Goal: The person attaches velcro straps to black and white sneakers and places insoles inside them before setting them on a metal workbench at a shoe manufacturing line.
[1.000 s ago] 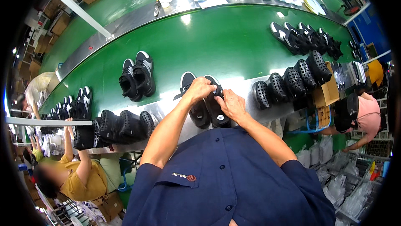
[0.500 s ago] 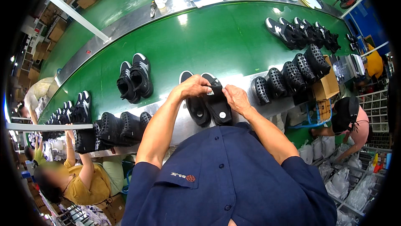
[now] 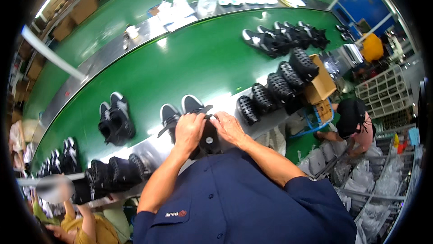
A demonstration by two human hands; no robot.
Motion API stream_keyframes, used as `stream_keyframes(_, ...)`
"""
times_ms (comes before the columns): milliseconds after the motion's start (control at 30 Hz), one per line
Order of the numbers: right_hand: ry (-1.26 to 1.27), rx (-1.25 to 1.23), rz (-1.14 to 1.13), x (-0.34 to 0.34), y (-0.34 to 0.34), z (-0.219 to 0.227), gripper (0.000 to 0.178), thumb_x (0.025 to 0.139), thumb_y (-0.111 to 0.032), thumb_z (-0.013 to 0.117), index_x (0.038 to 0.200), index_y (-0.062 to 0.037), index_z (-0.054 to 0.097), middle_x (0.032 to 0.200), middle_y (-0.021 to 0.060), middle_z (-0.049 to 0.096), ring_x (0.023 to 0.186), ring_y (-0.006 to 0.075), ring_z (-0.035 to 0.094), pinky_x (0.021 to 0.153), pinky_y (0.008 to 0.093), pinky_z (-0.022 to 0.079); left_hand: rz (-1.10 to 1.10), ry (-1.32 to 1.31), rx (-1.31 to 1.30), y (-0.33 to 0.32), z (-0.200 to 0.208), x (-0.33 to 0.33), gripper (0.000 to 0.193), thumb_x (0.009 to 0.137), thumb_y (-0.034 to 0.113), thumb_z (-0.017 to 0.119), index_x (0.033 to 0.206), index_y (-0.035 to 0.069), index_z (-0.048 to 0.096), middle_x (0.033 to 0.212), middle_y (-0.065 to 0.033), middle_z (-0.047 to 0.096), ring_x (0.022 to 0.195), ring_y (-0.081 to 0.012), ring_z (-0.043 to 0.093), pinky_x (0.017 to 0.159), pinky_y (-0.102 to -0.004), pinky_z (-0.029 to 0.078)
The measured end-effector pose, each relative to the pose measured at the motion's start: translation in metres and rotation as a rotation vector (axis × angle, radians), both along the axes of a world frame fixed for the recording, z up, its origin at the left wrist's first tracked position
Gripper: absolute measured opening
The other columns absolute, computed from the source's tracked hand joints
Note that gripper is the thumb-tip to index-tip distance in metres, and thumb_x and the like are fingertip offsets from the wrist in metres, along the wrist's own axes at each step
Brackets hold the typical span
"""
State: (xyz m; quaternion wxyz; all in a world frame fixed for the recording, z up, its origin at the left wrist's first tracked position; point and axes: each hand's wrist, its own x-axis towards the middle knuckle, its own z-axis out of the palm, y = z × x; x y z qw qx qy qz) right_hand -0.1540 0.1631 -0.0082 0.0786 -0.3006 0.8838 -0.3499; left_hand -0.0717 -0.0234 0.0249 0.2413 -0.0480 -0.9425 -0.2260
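In front of my body, a pair of black shoes with white-grey toes stands at the bench edge, toes pointing away. Over the opening of the right shoe (image 3: pixel 209 139), my left hand (image 3: pixel 189 131) is closed, fingers curled on its upper. My right hand (image 3: pixel 229 129) meets it from the other side, thumb and fingertips pinched at the shoe's edge. A dark strap (image 3: pixel 207 109) sticks up just beyond the fingers. The left shoe (image 3: pixel 169 114) is beside it, partly covered by my left hand and wrist. A round white sticker (image 3: pixel 209 140) shows inside the right shoe.
Another black pair (image 3: pixel 116 120) stands to the left on the green bench (image 3: pixel 180 68). Perforated black shoe forms (image 3: pixel 263 98) line the near edge at both sides. More black shoes (image 3: pixel 270 41) stand far right, near an open carton (image 3: pixel 320 79). Co-workers are at both sides.
The view has swung, shifting the bench scene leftward. My hands have come closer together over the right shoe, and straps now stick out from the shoes.
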Motion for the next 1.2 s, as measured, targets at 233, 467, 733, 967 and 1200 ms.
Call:
stream_keyframes(233, 0.496, 0.231, -0.647, -0.097, 0.146, 0.115, 0.054, 0.096, -0.042, 0.07, 0.127, 0.0001, 0.061, 0.108, 0.02, 0.066, 0.097, 0.0396, 0.065, 0.083, 0.0499, 0.054, 0.071, -0.13, 0.15, -0.005, -0.031, 0.017, 0.02, 0.088, 0.01, 0.076, 0.106, 0.005, 0.071, 0.084, -0.0141, 0.064, 0.082, -0.035, 0.065, 0.075, -0.0453, 0.053)
stream_keyframes(467, 0.507, 0.851, -0.518, -0.171, 0.21, 0.093, 0.056, 0.091, -0.056, 0.071, 0.107, -0.003, 0.064, 0.106, 0.0159, 0.067, 0.102, 0.0345, 0.067, 0.083, 0.0497, 0.056, -0.021, -0.196, 0.234, -0.017, -0.027, 0.012, 0.021, 0.09, 0.011, 0.075, 0.108, 0.002, 0.07, 0.086, -0.0174, 0.067, 0.082, -0.0381, 0.067, 0.074, -0.047, 0.054)
stream_keyframes(733, 0.425, 0.408, -0.128, -0.079, 0.146, 0.193, 0.042, 0.092, -0.044, 0.074, 0.093, -0.0038, 0.063, 0.087, 0.0184, 0.064, 0.083, 0.0399, 0.066, 0.073, 0.0485, 0.054, 0.001, -0.285, 0.316, -0.026, -0.03, 0.014, 0.021, 0.095, 0.014, 0.071, 0.112, 0.001, 0.071, 0.101, -0.0199, 0.072, 0.095, -0.0405, 0.069, 0.083, -0.0465, 0.055)
stream_keyframes(967, -0.362, 0.555, 0.207, 0.004, 0.038, 0.111, 0.057, 0.097, -0.049, 0.065, 0.088, 0.0072, 0.069, 0.08, 0.0303, 0.068, 0.084, 0.0485, 0.07, 0.077, 0.055, 0.054, -0.095, -0.435, 0.459, -0.034, -0.022, -0.008, 0.023, 0.097, 0.017, 0.069, 0.111, -0.001, 0.073, 0.104, -0.0204, 0.074, 0.097, -0.038, 0.071, 0.085, -0.0422, 0.056)
stream_keyframes(1200, -0.05, 0.47, 0.049, 0.035, -0.017, 0.072, 0.053, 0.093, -0.046, 0.072, 0.093, 0.0064, 0.075, 0.085, 0.0278, 0.074, 0.079, 0.0469, 0.073, 0.077, 0.0547, 0.058, -0.299, -0.358, 0.341, -0.038, -0.029, -0.022, 0.021, 0.093, 0.013, 0.071, 0.108, -0.001, 0.074, 0.098, -0.0203, 0.073, 0.097, -0.0381, 0.07, 0.086, -0.045, 0.055)
